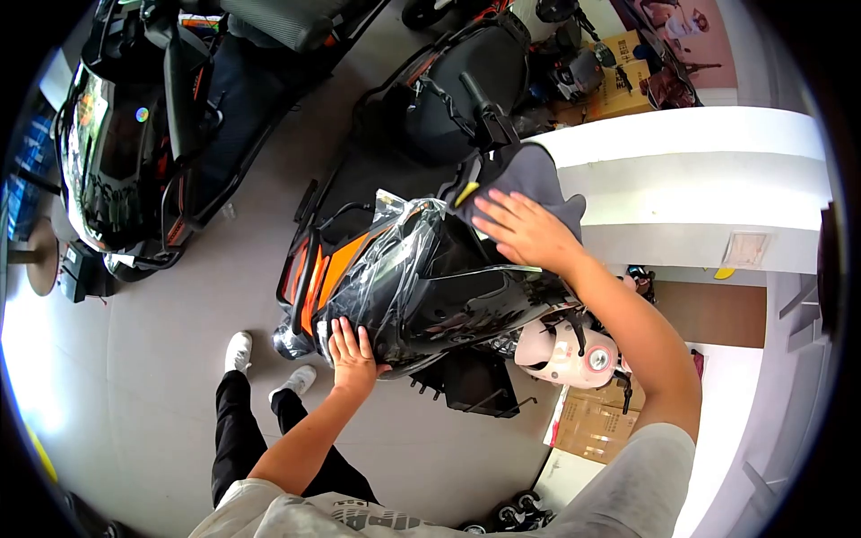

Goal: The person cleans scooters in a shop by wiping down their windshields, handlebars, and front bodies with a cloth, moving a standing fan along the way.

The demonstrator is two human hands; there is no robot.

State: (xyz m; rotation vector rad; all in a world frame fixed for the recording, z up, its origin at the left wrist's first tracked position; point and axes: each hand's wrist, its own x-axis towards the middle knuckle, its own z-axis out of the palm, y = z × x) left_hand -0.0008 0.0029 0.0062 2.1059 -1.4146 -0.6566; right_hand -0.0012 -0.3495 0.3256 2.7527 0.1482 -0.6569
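A black and orange scooter [466,309] stands in front of me, with clear plastic film [395,260] over part of its body. My left hand [352,360] lies with fingers spread on the lower edge of the scooter's body, beside the film. Farther up and to the right, my right hand [525,231] rests flat on a dark grey cloth-like piece [538,179] at the handlebar end, its fingers apart. A yellow patch shows next to those fingertips. What lies under the grey piece is hidden.
Another dark scooter [126,152] stands at the upper left. A pink scooter [569,354] is at the right beside cardboard boxes [592,426]. A white curved counter [691,170] runs along the right. More scooters and boxes are at the top.
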